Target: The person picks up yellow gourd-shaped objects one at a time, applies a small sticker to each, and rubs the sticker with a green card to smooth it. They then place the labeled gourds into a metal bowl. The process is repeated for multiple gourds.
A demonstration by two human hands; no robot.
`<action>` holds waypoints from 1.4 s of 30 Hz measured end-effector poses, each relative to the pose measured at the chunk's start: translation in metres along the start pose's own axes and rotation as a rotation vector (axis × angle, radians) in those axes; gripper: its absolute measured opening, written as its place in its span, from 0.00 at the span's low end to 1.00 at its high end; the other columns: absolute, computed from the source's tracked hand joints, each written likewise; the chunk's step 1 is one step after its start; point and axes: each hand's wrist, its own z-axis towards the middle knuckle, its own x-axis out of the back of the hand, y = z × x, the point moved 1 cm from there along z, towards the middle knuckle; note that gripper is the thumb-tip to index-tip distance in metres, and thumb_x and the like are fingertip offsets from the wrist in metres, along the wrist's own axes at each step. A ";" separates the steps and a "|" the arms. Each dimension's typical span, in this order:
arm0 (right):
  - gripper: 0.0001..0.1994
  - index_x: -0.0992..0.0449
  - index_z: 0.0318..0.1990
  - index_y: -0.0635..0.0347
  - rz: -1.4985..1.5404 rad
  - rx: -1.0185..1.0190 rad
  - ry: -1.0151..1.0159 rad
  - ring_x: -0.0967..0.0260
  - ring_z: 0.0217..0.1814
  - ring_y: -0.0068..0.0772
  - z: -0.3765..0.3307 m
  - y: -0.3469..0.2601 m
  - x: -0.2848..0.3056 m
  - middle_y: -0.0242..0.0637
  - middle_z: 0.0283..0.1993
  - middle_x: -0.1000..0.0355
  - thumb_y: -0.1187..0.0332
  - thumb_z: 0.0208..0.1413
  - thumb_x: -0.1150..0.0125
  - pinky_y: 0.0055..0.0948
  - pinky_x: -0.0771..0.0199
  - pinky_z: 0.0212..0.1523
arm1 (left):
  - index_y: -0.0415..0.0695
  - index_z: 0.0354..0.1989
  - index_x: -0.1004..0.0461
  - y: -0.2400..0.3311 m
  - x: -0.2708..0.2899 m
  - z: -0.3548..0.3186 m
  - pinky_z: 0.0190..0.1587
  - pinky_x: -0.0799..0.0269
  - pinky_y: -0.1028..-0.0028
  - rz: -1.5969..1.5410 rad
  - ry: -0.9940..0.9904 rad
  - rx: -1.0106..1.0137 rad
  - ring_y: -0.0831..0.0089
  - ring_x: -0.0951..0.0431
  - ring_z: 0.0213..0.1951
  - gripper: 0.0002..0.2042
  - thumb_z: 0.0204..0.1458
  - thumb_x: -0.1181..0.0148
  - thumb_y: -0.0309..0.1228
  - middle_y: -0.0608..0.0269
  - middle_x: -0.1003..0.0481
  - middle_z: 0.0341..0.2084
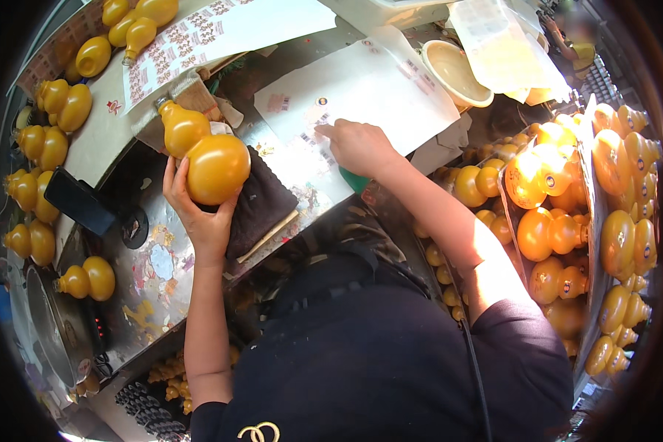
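Dark tee (390, 368) is closest, gold emblem (258, 432) near the hem of what I can see. Just past it, the left hand (200, 221) is cupped round the fat lower bulb of a yellow-orange gourd (206, 152), thumb one side, fingers the other. It's right over a dark cloth pad (269, 195); can't tell if they're touching.

Imo it's a stiff shell, prob light for its size if hollow, slick bc of that gloss, & might crack if dropped. Best grip: cup the big bulb or take the waist, def not the narrow tip.

Right hand (361, 147) has bent fingers down at a thin white sheet (398, 110) w/ small stickers (322, 102); can't tell if one's pinched.

Materials-wise: smudgy shiny metal bench (155, 221), smooth beige bowl (449, 62), more double-bulbed gourds (538, 232) piled off to the right.
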 end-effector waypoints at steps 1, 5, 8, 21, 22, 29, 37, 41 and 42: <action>0.20 0.27 0.56 0.51 -0.036 -0.017 -0.014 0.27 0.40 0.48 -0.007 0.003 0.000 0.45 0.37 0.27 0.70 0.55 0.54 0.41 0.27 0.42 | 0.48 0.62 0.42 0.001 0.000 0.000 0.65 0.45 0.61 0.000 -0.001 0.000 0.53 0.43 0.63 0.41 0.38 0.25 0.29 0.49 0.46 0.63; 0.24 0.31 0.60 0.51 -0.096 -0.074 -0.045 0.26 0.37 0.49 -0.047 0.019 -0.002 0.46 0.37 0.27 0.70 0.54 0.54 0.43 0.27 0.41 | 0.47 0.63 0.43 0.002 0.003 -0.003 0.65 0.46 0.61 -0.036 -0.026 0.030 0.54 0.43 0.64 0.40 0.39 0.26 0.28 0.50 0.45 0.63; 0.24 0.32 0.60 0.53 -0.025 -0.051 -0.020 0.26 0.37 0.50 -0.076 0.028 0.001 0.47 0.36 0.26 0.71 0.53 0.54 0.44 0.27 0.40 | 0.47 0.64 0.43 0.001 0.003 -0.004 0.65 0.46 0.61 -0.035 -0.033 0.019 0.55 0.43 0.63 0.40 0.40 0.26 0.28 0.51 0.44 0.62; 0.24 0.30 0.59 0.52 -0.105 -0.093 -0.083 0.25 0.33 0.49 -0.072 0.038 0.006 0.50 0.32 0.24 0.71 0.51 0.54 0.44 0.25 0.37 | 0.47 0.65 0.45 0.000 0.003 -0.007 0.66 0.48 0.61 -0.054 -0.061 0.057 0.54 0.43 0.64 0.40 0.43 0.29 0.26 0.51 0.44 0.62; 0.24 0.29 0.59 0.52 -0.074 -0.110 -0.086 0.25 0.34 0.49 -0.084 0.037 0.013 0.51 0.31 0.25 0.71 0.52 0.53 0.44 0.25 0.38 | 0.47 0.65 0.46 -0.001 0.000 -0.006 0.66 0.48 0.60 -0.046 -0.065 0.063 0.54 0.43 0.64 0.40 0.43 0.30 0.25 0.51 0.44 0.62; 0.19 0.24 0.51 0.54 0.127 -0.111 0.112 0.26 0.37 0.49 -0.084 0.050 0.028 0.47 0.42 0.26 0.71 0.52 0.52 0.41 0.25 0.43 | 0.46 0.67 0.47 -0.001 -0.003 -0.009 0.66 0.48 0.62 -0.113 -0.046 0.139 0.55 0.41 0.63 0.41 0.43 0.31 0.23 0.52 0.43 0.61; 0.22 0.29 0.56 0.56 0.034 0.066 0.072 0.25 0.38 0.45 -0.084 0.054 -0.003 0.35 0.66 0.38 0.72 0.51 0.50 0.41 0.24 0.41 | 0.47 0.67 0.47 -0.003 -0.002 -0.011 0.65 0.47 0.62 -0.119 -0.074 0.129 0.57 0.41 0.63 0.41 0.44 0.30 0.25 0.53 0.42 0.61; 0.24 0.31 0.58 0.56 0.132 0.082 0.171 0.25 0.37 0.45 -0.106 0.058 -0.006 0.36 0.66 0.39 0.70 0.50 0.47 0.41 0.24 0.39 | 0.46 0.67 0.47 -0.004 -0.003 -0.011 0.65 0.47 0.62 -0.094 -0.073 0.114 0.57 0.41 0.63 0.40 0.45 0.30 0.26 0.53 0.42 0.61; 0.24 0.31 0.58 0.56 0.128 0.047 0.185 0.25 0.37 0.45 -0.105 0.052 0.000 0.37 0.66 0.38 0.70 0.49 0.46 0.41 0.23 0.39 | 0.46 0.67 0.47 -0.004 -0.001 -0.012 0.65 0.47 0.62 -0.101 -0.064 0.126 0.56 0.41 0.63 0.41 0.44 0.30 0.26 0.53 0.42 0.61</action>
